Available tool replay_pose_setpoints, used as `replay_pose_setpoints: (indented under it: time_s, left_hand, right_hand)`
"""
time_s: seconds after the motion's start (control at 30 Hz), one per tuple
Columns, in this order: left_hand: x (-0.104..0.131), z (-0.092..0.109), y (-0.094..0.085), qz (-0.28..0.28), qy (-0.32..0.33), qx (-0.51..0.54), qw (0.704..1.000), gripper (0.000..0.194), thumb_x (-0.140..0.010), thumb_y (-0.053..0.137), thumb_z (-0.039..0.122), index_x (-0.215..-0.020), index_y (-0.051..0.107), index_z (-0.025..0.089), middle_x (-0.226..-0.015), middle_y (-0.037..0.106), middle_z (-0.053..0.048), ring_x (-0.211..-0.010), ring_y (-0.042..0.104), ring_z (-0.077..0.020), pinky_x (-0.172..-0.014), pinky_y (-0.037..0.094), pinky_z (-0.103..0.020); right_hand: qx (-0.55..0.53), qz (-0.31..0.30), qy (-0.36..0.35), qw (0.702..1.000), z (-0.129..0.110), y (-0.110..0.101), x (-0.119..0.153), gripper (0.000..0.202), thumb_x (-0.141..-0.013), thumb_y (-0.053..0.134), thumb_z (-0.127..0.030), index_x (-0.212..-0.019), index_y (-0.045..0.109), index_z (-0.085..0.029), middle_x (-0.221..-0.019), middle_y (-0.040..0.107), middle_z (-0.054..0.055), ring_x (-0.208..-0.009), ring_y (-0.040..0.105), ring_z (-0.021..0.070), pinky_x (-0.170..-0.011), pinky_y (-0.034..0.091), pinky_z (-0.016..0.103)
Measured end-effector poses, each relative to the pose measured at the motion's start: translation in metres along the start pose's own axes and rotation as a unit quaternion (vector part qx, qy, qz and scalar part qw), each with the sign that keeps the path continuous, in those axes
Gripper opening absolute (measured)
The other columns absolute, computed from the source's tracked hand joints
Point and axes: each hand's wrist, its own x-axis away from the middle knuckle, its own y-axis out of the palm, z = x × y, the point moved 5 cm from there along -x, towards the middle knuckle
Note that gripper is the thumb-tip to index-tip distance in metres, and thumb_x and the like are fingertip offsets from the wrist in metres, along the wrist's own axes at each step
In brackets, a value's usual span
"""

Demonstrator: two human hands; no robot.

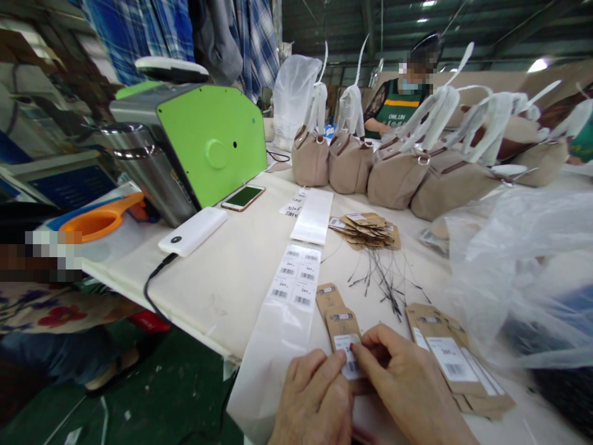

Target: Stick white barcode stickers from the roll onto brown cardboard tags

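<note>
Both hands meet at the desk's (222,272) near edge over one brown tag (345,337); left hand (312,395) fingers pressed together on its lower left; right hand (407,383) fingertips pinching a white sticker (351,358) onto it; tag's long axis runs away from the person, slightly leftward; label strip (291,284) just left.

Probably a bag factory packing floor: rows of handbags (398,176), barcode labels (296,275), hangtags (368,228).
</note>
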Motion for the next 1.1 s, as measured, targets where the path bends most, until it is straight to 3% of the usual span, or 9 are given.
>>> replay_pose_setpoints:
  time_s: [0.2, 0.4, 0.57, 0.7, 0.8, 0.93, 1.0, 1.1]
  left_hand:
    - [-0.006, 0.001, -0.004, 0.023, -0.008, 0.010, 1.000, 0.014, -0.077, 0.048, 0.010, -0.079, 0.061, 0.014, -0.094, 0.071, -0.007, -0.081, 0.059, -0.0188, -0.068, 0.051, -0.030]
    - [-0.008, 0.002, -0.004, 0.018, -0.002, 0.031, 0.999, 0.016, -0.079, 0.045, 0.010, -0.080, 0.061, 0.013, -0.094, 0.070, -0.010, -0.082, 0.059, -0.0193, -0.068, 0.051, -0.031]
    - [-0.007, 0.002, -0.006, 0.024, -0.006, 0.040, 0.999, 0.016, -0.077, 0.046, 0.009, -0.081, 0.061, 0.013, -0.093, 0.070, -0.010, -0.082, 0.060, -0.0190, -0.069, 0.052, -0.032]
    - [-0.007, 0.002, -0.007, 0.021, -0.009, 0.043, 0.999, 0.014, -0.077, 0.047, 0.008, -0.081, 0.060, 0.014, -0.094, 0.070, -0.010, -0.083, 0.060, -0.0188, -0.072, 0.052, -0.033]
    - [-0.008, 0.002, -0.008, 0.026, -0.016, 0.042, 0.999, 0.014, -0.075, 0.048, 0.007, -0.080, 0.060, 0.013, -0.094, 0.070, -0.009, -0.083, 0.060, -0.0193, -0.071, 0.052, -0.033]
    - [-0.007, 0.003, -0.008, 0.029, -0.011, 0.042, 0.999, 0.017, -0.076, 0.046, 0.007, -0.083, 0.060, 0.012, -0.092, 0.070, -0.011, -0.083, 0.060, -0.0201, -0.070, 0.052, -0.034]
    - [-0.007, 0.003, -0.007, 0.027, -0.010, 0.041, 0.999, 0.017, -0.077, 0.045, 0.008, -0.084, 0.060, 0.012, -0.090, 0.070, -0.011, -0.082, 0.060, -0.0202, -0.070, 0.053, -0.034]
    - [-0.006, 0.002, -0.007, 0.025, -0.010, 0.033, 0.999, 0.017, -0.077, 0.045, 0.008, -0.084, 0.060, 0.012, -0.092, 0.070, -0.010, -0.083, 0.060, -0.0201, -0.070, 0.053, -0.034]
  right_hand:
    - [0.086, -0.036, 0.002, 0.996, -0.005, -0.003, -0.004, 0.016, -0.079, 0.048, -0.030, -0.065, 0.053, -0.024, -0.060, 0.064, -0.002, -0.061, 0.059, 0.0170, -0.057, 0.037, 0.028]
    - [0.162, -0.030, 0.003, 0.986, -0.009, -0.005, -0.003, 0.014, -0.080, 0.049, -0.030, -0.068, 0.053, -0.024, -0.064, 0.065, 0.000, -0.063, 0.061, 0.0203, -0.057, 0.035, 0.030]
    - [0.212, -0.001, -0.005, 0.977, -0.015, -0.005, 0.002, 0.014, -0.082, 0.048, -0.035, -0.072, 0.052, -0.026, -0.065, 0.066, 0.000, -0.064, 0.063, 0.0236, -0.056, 0.036, 0.031]
    - [0.270, 0.072, -0.038, 0.959, -0.014, -0.010, 0.006, 0.016, -0.079, 0.053, -0.040, -0.077, 0.054, -0.024, -0.055, 0.063, 0.000, -0.052, 0.062, 0.0242, -0.049, 0.036, 0.030]
    - [0.284, 0.171, -0.145, 0.932, -0.015, -0.012, 0.014, 0.019, -0.081, 0.051, -0.038, -0.086, 0.057, -0.021, -0.063, 0.065, 0.002, -0.052, 0.061, 0.0215, -0.047, 0.039, 0.030]
    - [0.216, 0.228, -0.383, 0.869, -0.020, -0.001, 0.036, 0.026, -0.084, 0.041, -0.016, -0.101, 0.061, -0.016, -0.096, 0.069, 0.006, -0.087, 0.061, 0.0194, -0.075, 0.044, 0.031]
    - [0.200, 0.224, -0.427, 0.853, -0.019, 0.004, 0.043, 0.029, -0.082, 0.043, -0.015, -0.104, 0.062, -0.015, -0.102, 0.069, 0.005, -0.095, 0.057, 0.0201, -0.083, 0.039, 0.033]
    - [0.228, 0.225, -0.409, 0.855, -0.016, 0.005, 0.045, 0.029, -0.082, 0.047, -0.020, -0.105, 0.064, -0.016, -0.110, 0.067, 0.003, -0.100, 0.056, 0.0226, -0.085, 0.035, 0.036]
